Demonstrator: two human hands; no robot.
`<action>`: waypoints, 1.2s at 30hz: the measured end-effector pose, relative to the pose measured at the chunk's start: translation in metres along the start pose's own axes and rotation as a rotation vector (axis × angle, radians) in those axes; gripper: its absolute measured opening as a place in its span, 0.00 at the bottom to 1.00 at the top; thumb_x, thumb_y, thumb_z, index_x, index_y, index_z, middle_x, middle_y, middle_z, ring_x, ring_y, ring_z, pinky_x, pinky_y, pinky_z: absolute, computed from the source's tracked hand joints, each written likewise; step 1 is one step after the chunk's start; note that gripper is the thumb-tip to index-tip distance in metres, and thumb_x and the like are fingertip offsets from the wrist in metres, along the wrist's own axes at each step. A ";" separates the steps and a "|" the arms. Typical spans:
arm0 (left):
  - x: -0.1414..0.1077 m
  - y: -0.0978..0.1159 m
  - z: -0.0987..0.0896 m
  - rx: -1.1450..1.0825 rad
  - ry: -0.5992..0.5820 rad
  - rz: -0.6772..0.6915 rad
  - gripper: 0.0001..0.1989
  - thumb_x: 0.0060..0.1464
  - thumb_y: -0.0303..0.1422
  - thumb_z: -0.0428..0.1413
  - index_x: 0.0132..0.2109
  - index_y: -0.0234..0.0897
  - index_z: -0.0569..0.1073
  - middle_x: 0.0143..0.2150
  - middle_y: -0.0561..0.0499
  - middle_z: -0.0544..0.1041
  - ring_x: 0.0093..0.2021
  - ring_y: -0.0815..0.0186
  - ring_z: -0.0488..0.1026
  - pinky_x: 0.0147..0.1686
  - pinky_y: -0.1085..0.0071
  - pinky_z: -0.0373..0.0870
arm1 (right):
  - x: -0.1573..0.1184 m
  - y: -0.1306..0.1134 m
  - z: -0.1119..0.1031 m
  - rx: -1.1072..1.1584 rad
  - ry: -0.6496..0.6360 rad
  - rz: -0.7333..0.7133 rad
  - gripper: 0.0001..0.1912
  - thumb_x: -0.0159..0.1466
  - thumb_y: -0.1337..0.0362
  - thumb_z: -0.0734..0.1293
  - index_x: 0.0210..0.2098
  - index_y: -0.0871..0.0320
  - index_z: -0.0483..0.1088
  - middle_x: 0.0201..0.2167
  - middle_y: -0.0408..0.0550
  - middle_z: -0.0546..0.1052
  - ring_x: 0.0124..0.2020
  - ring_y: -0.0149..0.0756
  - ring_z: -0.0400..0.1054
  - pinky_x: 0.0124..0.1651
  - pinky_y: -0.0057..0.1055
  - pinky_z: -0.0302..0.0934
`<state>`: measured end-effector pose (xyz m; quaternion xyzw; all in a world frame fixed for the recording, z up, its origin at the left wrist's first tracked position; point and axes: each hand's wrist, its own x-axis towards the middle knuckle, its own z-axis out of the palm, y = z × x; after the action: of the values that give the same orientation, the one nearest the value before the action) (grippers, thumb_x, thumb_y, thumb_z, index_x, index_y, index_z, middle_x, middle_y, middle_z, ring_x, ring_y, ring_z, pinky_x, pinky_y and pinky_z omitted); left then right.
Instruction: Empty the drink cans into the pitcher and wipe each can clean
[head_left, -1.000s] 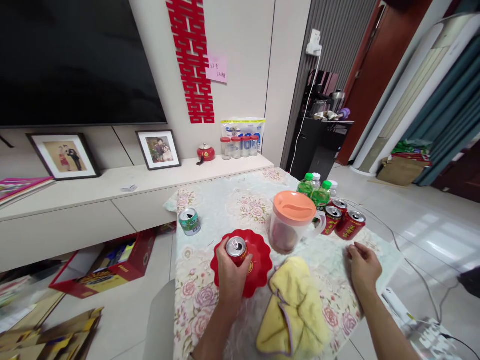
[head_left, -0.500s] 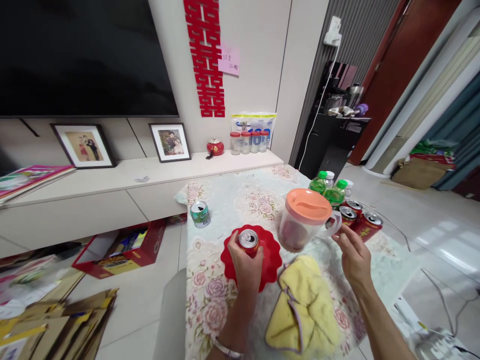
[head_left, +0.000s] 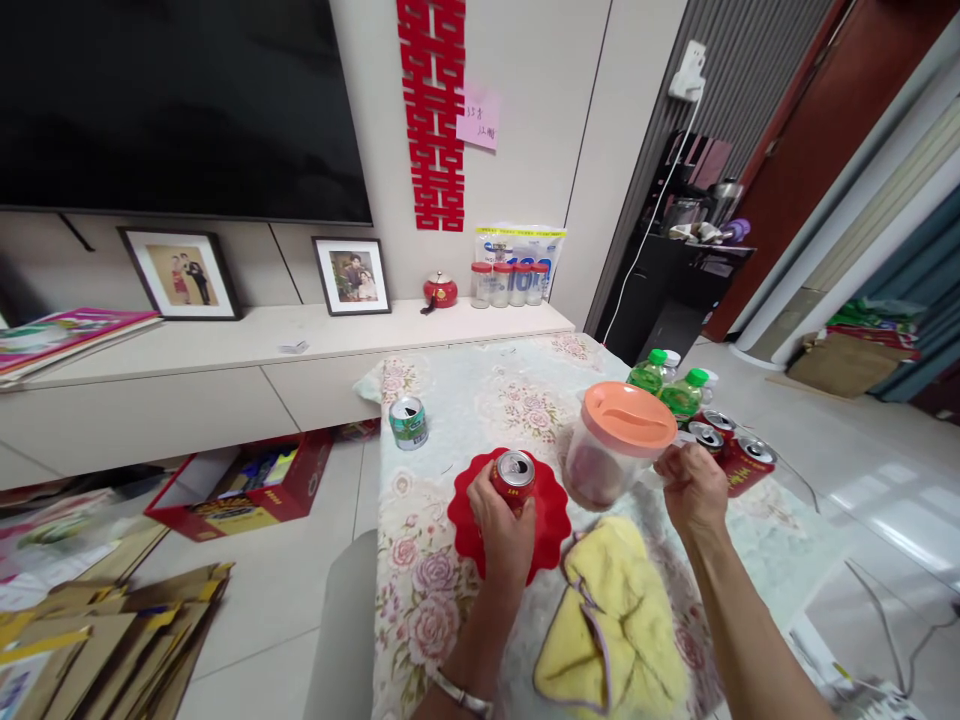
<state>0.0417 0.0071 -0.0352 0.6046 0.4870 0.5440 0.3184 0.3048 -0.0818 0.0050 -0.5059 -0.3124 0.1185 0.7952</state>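
Note:
My left hand (head_left: 504, 530) is wrapped round a red can (head_left: 514, 476) above the scalloped red plate (head_left: 551, 525). The can's top faces up, with its opening showing. My right hand (head_left: 694, 490) has its fingers closed round the handle of a clear pitcher (head_left: 596, 465) with an orange lid (head_left: 628, 415). The pitcher stands upright on the flowered tablecloth, just right of the plate. A yellow cloth (head_left: 615, 620) lies crumpled in front of the pitcher.
A green can (head_left: 408, 424) stands at the table's left. Green-capped bottles (head_left: 683, 396) and several red cans (head_left: 750, 462) are at the right behind the pitcher. Behind the table runs a white cabinet (head_left: 337, 332) with photo frames. A red box (head_left: 240, 490) sits on the floor.
My right hand has closed round the pitcher's handle, where its fingers were just reaching it. The red can in my left hand has tilted slightly. The whole view has shifted a little.

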 end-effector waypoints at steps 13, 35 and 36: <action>0.004 -0.007 -0.007 -0.060 0.043 0.009 0.33 0.51 0.30 0.64 0.63 0.40 0.65 0.60 0.40 0.72 0.62 0.46 0.72 0.64 0.43 0.69 | 0.015 -0.095 0.034 -0.138 -0.007 -0.060 0.29 0.51 0.45 0.83 0.19 0.56 0.65 0.15 0.36 0.59 0.17 0.25 0.51 0.20 0.27 0.44; 0.004 0.003 -0.013 -0.109 -0.093 -0.108 0.34 0.49 0.26 0.63 0.64 0.42 0.67 0.62 0.40 0.74 0.66 0.46 0.72 0.68 0.44 0.68 | 0.000 -0.144 0.067 -0.757 -0.355 -0.119 0.28 0.60 0.35 0.73 0.23 0.54 0.74 0.20 0.44 0.70 0.23 0.33 0.60 0.23 0.30 0.53; 0.003 0.003 -0.013 -0.108 -0.089 -0.111 0.34 0.49 0.25 0.63 0.64 0.42 0.67 0.62 0.40 0.74 0.66 0.46 0.72 0.67 0.44 0.68 | 0.000 -0.143 0.068 -0.774 -0.361 -0.135 0.29 0.61 0.35 0.73 0.23 0.54 0.73 0.19 0.44 0.69 0.23 0.32 0.59 0.23 0.30 0.52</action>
<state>0.0293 0.0073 -0.0285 0.5822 0.4752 0.5235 0.4014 0.2444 -0.0980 0.1502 -0.7166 -0.5003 0.0269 0.4853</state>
